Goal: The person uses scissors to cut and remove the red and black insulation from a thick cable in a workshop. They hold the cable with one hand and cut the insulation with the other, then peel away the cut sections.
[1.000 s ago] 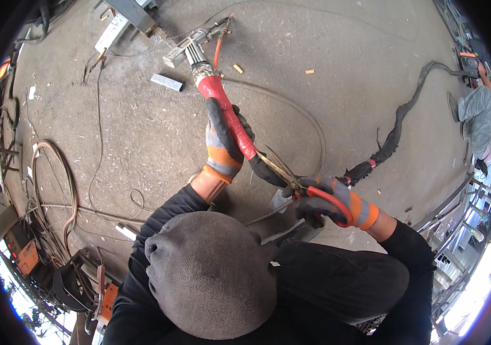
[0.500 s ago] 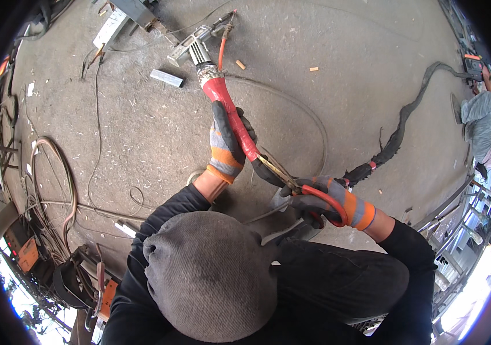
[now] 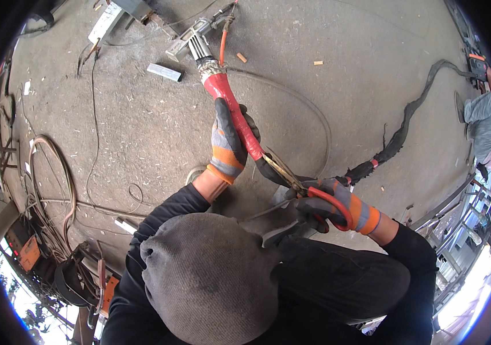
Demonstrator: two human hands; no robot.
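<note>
My left hand (image 3: 227,144), in a grey and orange work glove, is wrapped round a thick red-taped cable (image 3: 246,131). At the cable's far end sits a silver metal tool head (image 3: 198,47) with a ribbed body. In my right hand (image 3: 337,202), also gloved, are scissors (image 3: 330,197) with red loop handles. Their blades point at the lower end of the red wrapping, where the cable turns black (image 3: 269,171). From the tables of fingers I see, both hands are closed; whether the blades touch the wrapping I cannot tell.
The black cable (image 3: 406,118) runs off right toward another person (image 3: 484,118). A short metal tube (image 3: 164,72) lies on the concrete floor. Coiled hoses (image 3: 55,149) and thin wires spread at left. A metal block (image 3: 106,24) stands at the far left.
The scissors and my right hand have shifted slightly right and down, and the blades look a little wider apart. My left hand keeps its hold on the red-taped cable.
</note>
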